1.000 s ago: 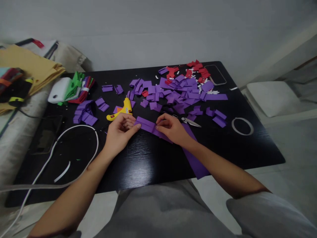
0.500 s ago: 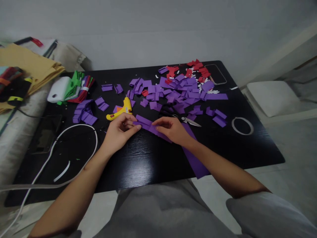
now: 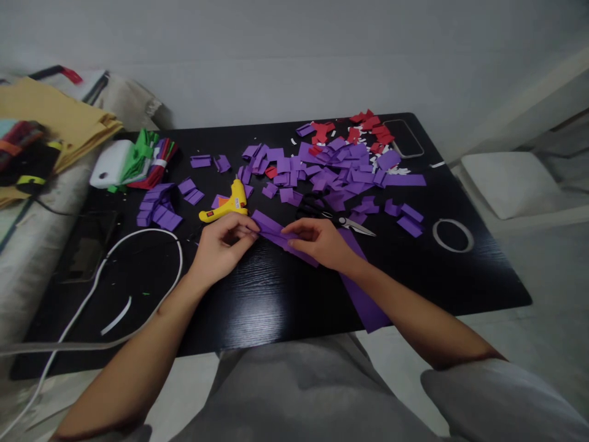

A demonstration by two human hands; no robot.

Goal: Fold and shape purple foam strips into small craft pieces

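Observation:
A folded strip of purple paper (image 3: 271, 229) is stretched between my hands, low over the black table. Its left end is pinched in the closed fingers of my left hand (image 3: 224, 244). Farther right, the thumb and fingers of my right hand (image 3: 321, 240) grip the same strip along its crease. Under my right wrist lies a longer purple paper sheet (image 3: 365, 301). Just behind my left hand rests a yellow glue gun (image 3: 225, 204). Scissors (image 3: 343, 221) with black handles lie beyond my right hand, their blades pointing right.
Cut purple pieces (image 3: 335, 166) are heaped at the back of the black table (image 3: 239, 313), near red scraps (image 3: 375, 126). A white cable (image 3: 99, 276) loops on the left beside a dark phone (image 3: 87, 245). Right are a tape ring (image 3: 453, 235) and a white stool (image 3: 506, 184).
The strip's near flap has been folded over at the left end, so the strip looks narrower there. My left fingers have closed together on it. The view has shifted slightly.

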